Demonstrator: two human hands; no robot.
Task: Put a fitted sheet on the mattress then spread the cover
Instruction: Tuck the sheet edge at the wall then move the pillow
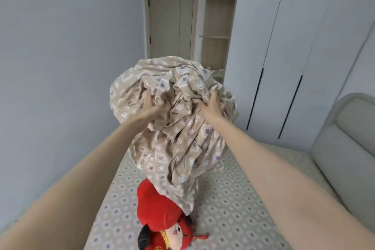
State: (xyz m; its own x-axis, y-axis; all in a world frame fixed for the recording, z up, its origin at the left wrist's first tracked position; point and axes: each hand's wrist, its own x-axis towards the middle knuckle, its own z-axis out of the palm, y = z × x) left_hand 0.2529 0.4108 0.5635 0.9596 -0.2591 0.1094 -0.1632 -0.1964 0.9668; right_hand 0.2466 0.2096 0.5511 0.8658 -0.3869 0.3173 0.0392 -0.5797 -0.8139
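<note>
Straight ahead, both bare arms reach out from the camera, nearly parallel, and lift a big bundle of cloth above the bed. The left hand point(149, 98) is sunk into the left side of the bundle; its fingers are curled into the folds and partly buried, gripping a fistful. The right hand point(212, 100) clutches the right side at about the same height, fingers wrapped over a twisted ridge of fabric.

No brand or label shows on the cloth. Some yellow marks at the base of the plush toy point(160, 215) are too small to read.

The cover point(182, 142) is beige, printed with white-edged diamonds holding purple centres and with round white flower shapes. It is crumpled into a loose ball at hand level. Below that, 1 long creased tail hangs to the mattress point(233, 199), ending just behind the toy's red hat.

The mattress surface is pale grey with rows of small diamond motifs; whether that is a fitted sheet or bare ticking cannot be told. The red toy lies at the near edge. A padded grey headboard point(345, 138) stands on the right, with a white wardrobe point(294, 46), an open shelf niche point(218, 26) and a closed door point(172, 18) beyond.
</note>
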